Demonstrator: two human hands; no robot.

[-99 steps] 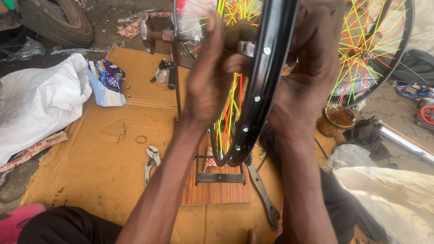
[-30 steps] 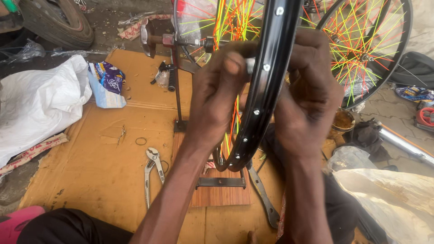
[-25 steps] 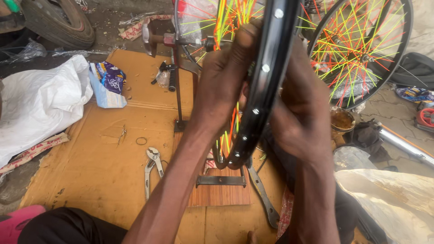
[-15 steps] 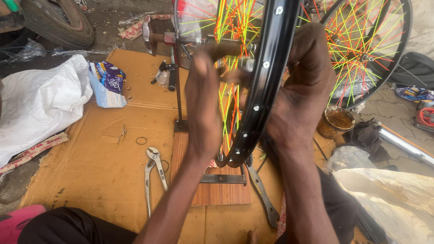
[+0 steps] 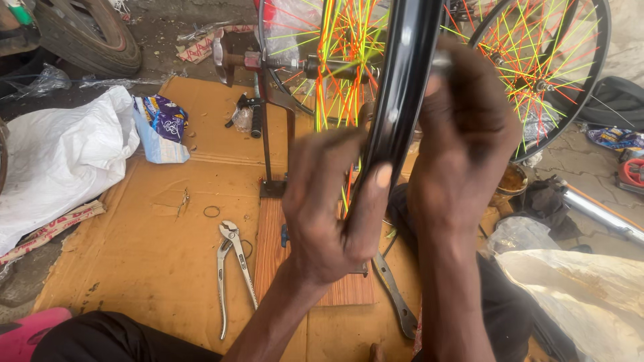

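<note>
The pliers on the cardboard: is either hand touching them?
No. The pliers lie alone on the cardboard, while the left hand and right hand grip the black rim.

Black rim (image 5: 402,87) cut off at top edge; right hand's (image 5: 463,141) fingers blurred, hidden behind it.

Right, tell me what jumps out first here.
A black rim laced with orange and yellow spokes stands upright at centre, with the left hand gripping its lower edge and the right hand higher up. A second spoked wheel stands at upper right, and pliers lie on the cardboard below.
</note>
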